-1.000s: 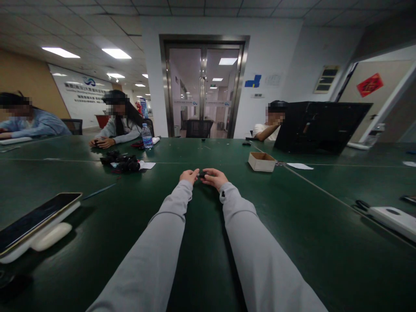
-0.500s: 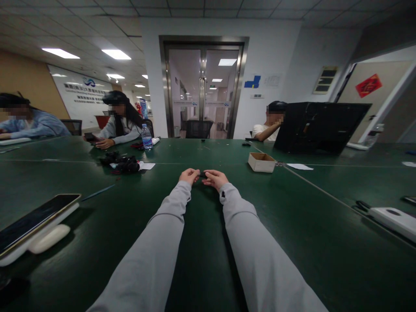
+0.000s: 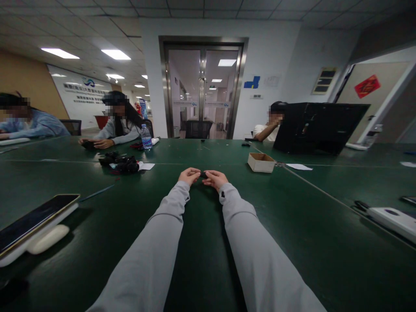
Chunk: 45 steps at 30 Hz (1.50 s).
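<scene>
Both my arms stretch forward over the green table [image 3: 279, 225]. Between my fingertips is a small black object [image 3: 203, 174], too small to name. My left hand [image 3: 189, 176] pinches toward its left end with thumb and forefinger. My right hand [image 3: 215, 179] grips its right side, the thumb and forefinger pressed together and the other fingers curled beneath. The fingers cover part of the object. Both hands are held just above the tabletop, close together.
Beyond my left hand lies a pile of black items [image 3: 120, 163] beside a water bottle [image 3: 146, 137]. A small open box [image 3: 261, 164] stands to the right, before a large black panel [image 3: 320, 128]. A phone [image 3: 39, 221] is at left. Several people sit around the table.
My hands stay almost in place, with the black object turned slightly between the fingers. Across the table, a person's hands have lowered a dark item.
</scene>
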Each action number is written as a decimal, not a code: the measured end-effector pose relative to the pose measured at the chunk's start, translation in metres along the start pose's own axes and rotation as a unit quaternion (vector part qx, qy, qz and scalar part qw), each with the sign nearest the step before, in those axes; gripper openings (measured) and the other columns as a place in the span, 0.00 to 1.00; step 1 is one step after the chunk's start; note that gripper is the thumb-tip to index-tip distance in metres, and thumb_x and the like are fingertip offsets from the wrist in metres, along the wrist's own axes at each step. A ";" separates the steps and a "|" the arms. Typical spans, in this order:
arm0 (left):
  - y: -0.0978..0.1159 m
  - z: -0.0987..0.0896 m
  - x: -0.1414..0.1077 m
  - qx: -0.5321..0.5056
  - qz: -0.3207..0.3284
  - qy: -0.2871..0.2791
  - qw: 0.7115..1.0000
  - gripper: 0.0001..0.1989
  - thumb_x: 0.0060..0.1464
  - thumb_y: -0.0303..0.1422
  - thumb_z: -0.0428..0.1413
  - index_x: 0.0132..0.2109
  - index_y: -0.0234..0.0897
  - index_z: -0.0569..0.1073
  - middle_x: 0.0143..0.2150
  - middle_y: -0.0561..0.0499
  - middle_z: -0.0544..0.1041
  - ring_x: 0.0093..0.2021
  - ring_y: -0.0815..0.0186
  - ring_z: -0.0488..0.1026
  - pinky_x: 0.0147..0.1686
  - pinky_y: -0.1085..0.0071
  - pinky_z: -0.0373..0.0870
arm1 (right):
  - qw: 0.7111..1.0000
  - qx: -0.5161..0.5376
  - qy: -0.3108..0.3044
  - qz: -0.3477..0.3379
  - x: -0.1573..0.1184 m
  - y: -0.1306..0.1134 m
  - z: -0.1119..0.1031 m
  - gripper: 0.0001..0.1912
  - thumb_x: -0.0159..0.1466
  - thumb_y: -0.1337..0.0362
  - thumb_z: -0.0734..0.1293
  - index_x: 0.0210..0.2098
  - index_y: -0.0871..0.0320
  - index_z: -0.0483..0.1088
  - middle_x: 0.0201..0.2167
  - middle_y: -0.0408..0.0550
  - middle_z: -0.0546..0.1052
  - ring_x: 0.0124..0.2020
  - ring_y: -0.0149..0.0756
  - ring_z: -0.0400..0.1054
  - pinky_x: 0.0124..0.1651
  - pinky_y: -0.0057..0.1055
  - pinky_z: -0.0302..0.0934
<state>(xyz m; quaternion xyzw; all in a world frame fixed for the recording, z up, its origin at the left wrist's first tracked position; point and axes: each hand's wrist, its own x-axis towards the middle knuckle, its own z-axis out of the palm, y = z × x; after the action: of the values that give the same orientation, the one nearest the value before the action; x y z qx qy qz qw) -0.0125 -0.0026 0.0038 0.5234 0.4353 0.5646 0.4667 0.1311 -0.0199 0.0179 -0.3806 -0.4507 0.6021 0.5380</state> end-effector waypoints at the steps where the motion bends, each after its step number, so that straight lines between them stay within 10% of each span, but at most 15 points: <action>1: 0.000 0.000 0.000 -0.002 0.002 -0.003 1.000 0.18 0.30 0.38 0.63 0.32 0.33 0.72 0.25 0.51 0.72 0.25 0.73 0.67 0.24 0.77 0.64 | 1.000 0.002 0.000 0.001 0.000 0.000 0.000 0.03 0.58 0.75 0.64 0.32 0.65 0.67 0.25 0.50 0.74 0.21 0.33 0.71 0.24 0.26 0.68; 25: 0.007 0.000 -0.004 -0.029 0.013 -0.011 0.999 0.18 0.35 0.30 0.61 0.38 0.36 0.72 0.43 0.45 0.73 0.36 0.68 0.71 0.24 0.80 0.64 | 1.000 0.005 0.020 0.004 -0.001 -0.001 0.001 0.04 0.60 0.71 0.63 0.30 0.66 0.65 0.19 0.48 0.71 0.20 0.34 0.70 0.22 0.24 0.68; 34: 0.012 0.004 -0.005 0.197 -0.079 0.053 0.976 0.20 0.45 0.47 0.52 0.22 0.32 0.69 0.17 0.49 0.69 0.16 0.71 0.66 0.17 0.75 0.63 | 1.000 0.004 0.022 0.007 0.001 0.000 0.004 0.03 0.60 0.73 0.63 0.29 0.66 0.65 0.21 0.50 0.73 0.19 0.33 0.70 0.21 0.24 0.67; 45: 0.003 0.000 0.002 0.048 -0.060 0.020 0.997 0.15 0.43 0.40 0.57 0.34 0.31 0.71 0.22 0.51 0.70 0.18 0.73 0.66 0.18 0.77 0.62 | 1.000 0.000 0.017 0.006 0.002 0.001 0.001 0.01 0.60 0.74 0.62 0.31 0.66 0.65 0.24 0.51 0.74 0.21 0.34 0.71 0.22 0.25 0.68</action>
<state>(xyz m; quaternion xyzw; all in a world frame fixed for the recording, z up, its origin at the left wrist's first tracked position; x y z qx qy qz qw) -0.0126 -0.0012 0.0074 0.5066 0.5016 0.5243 0.4657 0.1297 -0.0182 0.0169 -0.3939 -0.4394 0.5985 0.5418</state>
